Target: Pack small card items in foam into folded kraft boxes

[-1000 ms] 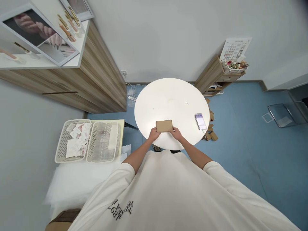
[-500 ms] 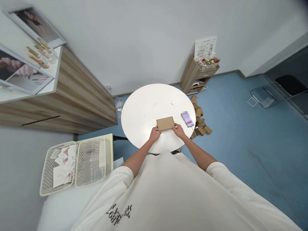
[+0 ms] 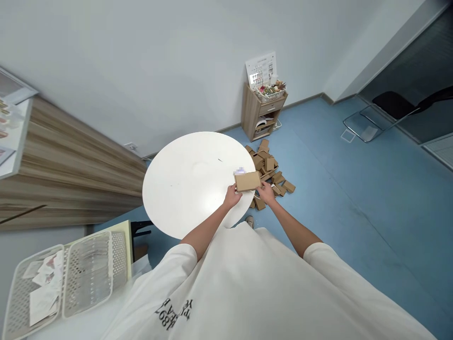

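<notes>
A closed brown cardboard box (image 3: 248,181) is held level between my two hands, over the right edge of the round white table (image 3: 184,184). My left hand (image 3: 232,196) grips its left near corner, thumb at the near side. At the right end, my right hand (image 3: 266,191) has its fingers closed on the box. Behind the box lies a blurred pale purple thing (image 3: 239,171), mostly covered from view. Past the table's right edge, a heap of similar cardboard boxes (image 3: 269,163) lies on the blue floor.
A small wooden cabinet (image 3: 249,111) with a basket of dried flowers (image 3: 271,90) stands against the wall. A large wooden cabinet (image 3: 78,156) and white plastic baskets (image 3: 65,278) are on the left. A chair (image 3: 392,106) stands at the far right.
My view has turned to the right. The box in my hands has shifted from over the table's front middle to its right edge, partly covering the purple thing.
</notes>
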Tool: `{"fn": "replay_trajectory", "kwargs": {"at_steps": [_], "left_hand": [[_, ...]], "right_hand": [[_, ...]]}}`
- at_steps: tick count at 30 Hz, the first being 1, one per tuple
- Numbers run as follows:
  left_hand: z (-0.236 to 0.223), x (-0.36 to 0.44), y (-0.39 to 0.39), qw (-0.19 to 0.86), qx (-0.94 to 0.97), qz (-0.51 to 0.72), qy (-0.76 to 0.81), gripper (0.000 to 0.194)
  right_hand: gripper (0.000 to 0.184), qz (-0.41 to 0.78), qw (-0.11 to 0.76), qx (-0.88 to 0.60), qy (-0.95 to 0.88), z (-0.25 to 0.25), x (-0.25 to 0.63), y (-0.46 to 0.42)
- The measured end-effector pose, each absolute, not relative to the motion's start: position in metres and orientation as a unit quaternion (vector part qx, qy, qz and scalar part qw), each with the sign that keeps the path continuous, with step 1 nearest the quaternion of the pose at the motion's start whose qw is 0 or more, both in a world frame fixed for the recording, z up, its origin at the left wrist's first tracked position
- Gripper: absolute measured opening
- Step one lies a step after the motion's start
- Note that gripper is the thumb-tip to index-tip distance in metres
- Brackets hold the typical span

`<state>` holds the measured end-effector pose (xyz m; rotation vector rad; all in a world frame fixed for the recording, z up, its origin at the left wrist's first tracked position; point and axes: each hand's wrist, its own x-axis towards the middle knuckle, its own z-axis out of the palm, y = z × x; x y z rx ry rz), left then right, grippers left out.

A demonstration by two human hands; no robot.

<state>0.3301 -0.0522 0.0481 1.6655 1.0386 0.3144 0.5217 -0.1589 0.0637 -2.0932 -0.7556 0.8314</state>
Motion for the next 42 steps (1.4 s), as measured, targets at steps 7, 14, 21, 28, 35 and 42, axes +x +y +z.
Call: {"fn": "replay_trajectory", "kwargs": {"at_steps": [7, 14, 21, 28, 35, 42], "left_hand": [[0.060, 0.431, -0.070, 0.549, 0.720, 0.141, 0.401, 0.061], [0.071, 0.508, -0.051, 0.573, 0.715, 0.138, 0.377, 0.078], [0.061, 0.499, -0.056, 0.548, 0.714, 0.112, 0.421, 0.080], [0.060, 0.488, -0.053, 0.557, 0.690, 0.111, 0.448, 0.082], [0.058, 0.473, -0.048, 0.534, 0.698, 0.114, 0.463, 0.079], [0.059, 0.426, -0.050, 0.543, 0.658, 0.138, 0.503, 0.075]], "right_hand": [[0.054, 0.252, 0.382, -0.855, -0.246, 0.073, 0.611, -0.179], [0.083, 0.246, 0.419, -0.840, -0.243, 0.090, 0.678, -0.167], [0.067, 0.313, 0.385, -0.834, -0.242, 0.066, 0.682, -0.182], [0.061, 0.338, 0.363, -0.833, -0.246, 0.047, 0.682, -0.184], [0.064, 0.362, 0.354, -0.816, -0.279, 0.045, 0.674, -0.173], [0.061, 0.392, 0.337, -0.792, -0.325, 0.050, 0.636, -0.148]]}}
